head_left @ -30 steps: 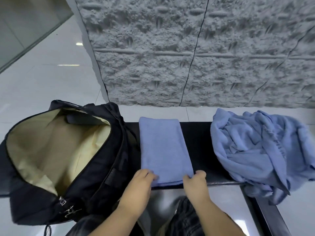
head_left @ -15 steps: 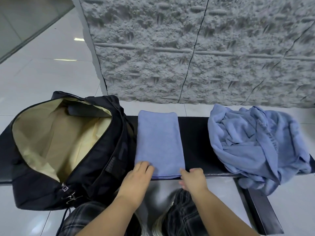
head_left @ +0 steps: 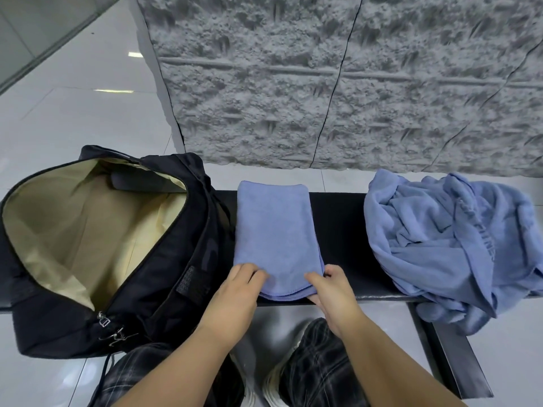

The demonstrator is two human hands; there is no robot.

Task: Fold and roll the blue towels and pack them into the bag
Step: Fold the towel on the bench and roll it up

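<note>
the folded towel [head_left: 276, 230] lies flat as a narrow strip at the centre of the black table [head_left: 340, 230], its short near edge at 6 o'clock, likely so a roll can start there and run away from the person. the left hand [head_left: 235, 292] pinches the near left corner, thumb on top. the right hand [head_left: 329, 289] takes the near right corner, its fingers curled round the layered edge. gripping both corners should keep the layers aligned. the bag [head_left: 97, 248] sits at 9 o'clock, just beside the towel, mouth open and pale lining showing, ready for packing. unfolded blue towels [head_left: 452, 245] are heaped at 3 o'clock, spilling over the table's edge.
</note>
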